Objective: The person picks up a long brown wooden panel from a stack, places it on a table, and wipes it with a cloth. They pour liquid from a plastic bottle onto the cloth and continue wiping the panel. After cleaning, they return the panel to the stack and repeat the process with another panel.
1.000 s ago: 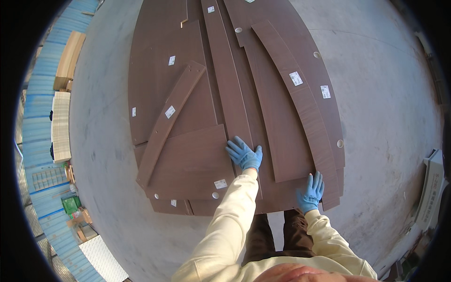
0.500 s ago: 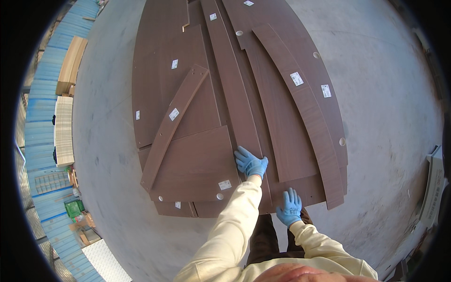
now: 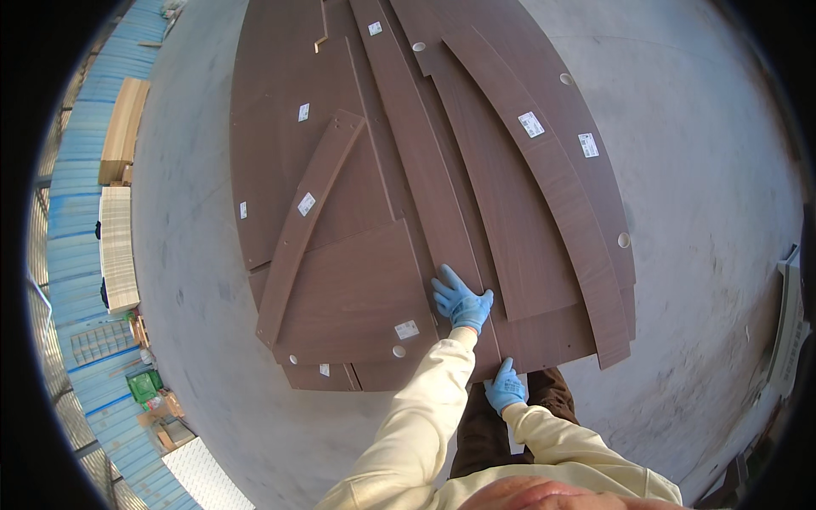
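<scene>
The left hand (image 3: 461, 299) lies with fingers spread on the long narrow brown board (image 3: 422, 170), which stretches away ahead of it. The right hand (image 3: 507, 388) is at that board's near end, a digit on top; whether it grips underneath cannot be told. Left of the left hand lies a wide panel (image 3: 357, 280); beyond the right hand, rightward, a curved strip (image 3: 565, 212).
</scene>
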Motion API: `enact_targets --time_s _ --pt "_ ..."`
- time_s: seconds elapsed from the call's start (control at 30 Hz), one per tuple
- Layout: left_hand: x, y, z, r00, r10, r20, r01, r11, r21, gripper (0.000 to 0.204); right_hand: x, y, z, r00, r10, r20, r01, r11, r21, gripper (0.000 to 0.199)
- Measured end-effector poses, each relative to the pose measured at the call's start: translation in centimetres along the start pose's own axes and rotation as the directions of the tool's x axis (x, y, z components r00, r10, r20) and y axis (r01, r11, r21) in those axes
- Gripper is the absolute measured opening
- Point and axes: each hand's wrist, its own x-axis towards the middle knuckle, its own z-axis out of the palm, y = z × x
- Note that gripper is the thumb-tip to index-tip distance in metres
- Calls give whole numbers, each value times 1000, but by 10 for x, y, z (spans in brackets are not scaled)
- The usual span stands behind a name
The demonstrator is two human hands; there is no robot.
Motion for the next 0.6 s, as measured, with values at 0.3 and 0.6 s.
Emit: enact_targets --time_s 0.3,0.6 --pt "11 6 -5 1000 17 -2 -17 1000 -9 138 23 12 8 995 -52 -80 55 998 33 43" --pt "6 0 4 1000 27 -15 -27 1000 0 137 24 12 3 1000 -10 -13 10 1000 21 43"
